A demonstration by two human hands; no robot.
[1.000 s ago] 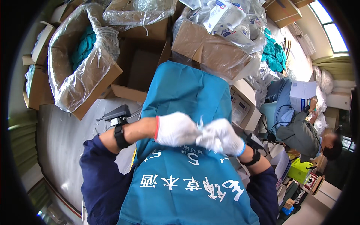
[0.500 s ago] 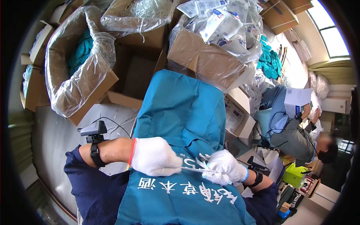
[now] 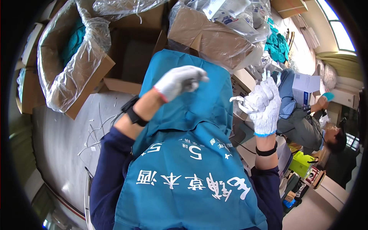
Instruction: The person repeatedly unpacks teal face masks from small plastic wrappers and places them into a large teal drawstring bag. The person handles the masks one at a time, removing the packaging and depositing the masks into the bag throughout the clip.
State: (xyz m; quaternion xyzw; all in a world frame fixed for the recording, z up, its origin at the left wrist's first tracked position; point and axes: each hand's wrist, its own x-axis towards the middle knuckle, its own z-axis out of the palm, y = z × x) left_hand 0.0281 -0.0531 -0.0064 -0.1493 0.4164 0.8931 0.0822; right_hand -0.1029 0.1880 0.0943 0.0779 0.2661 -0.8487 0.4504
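Observation:
My left hand (image 3: pixel 180 81), in a white knit glove with a red cuff, is raised above the far part of the teal apron (image 3: pixel 184 161) over my lap. Its fingers are bent and smeared by motion; whether it pinches anything cannot be made out. At the apron's right side my right hand (image 3: pixel 264 105), gloved in white with a blue cuff, is closed with its palm side hard to see. Several thin white strips (image 3: pixel 238 99) stick out of it to the left and at the top.
Ahead stand cardboard boxes, one lined with clear plastic (image 3: pixel 57 88) holding teal cloth, another (image 3: pixel 211 38) heaped with white packets. Loose white strips (image 3: pixel 92 138) lie on the grey floor at the left. At the right a co-worker (image 3: pixel 306 122) sits holding a teal piece.
My hands have parted: the left moved up and away from the strip stretched between them, the right rose to the upper right with the strips. The view tilted slightly.

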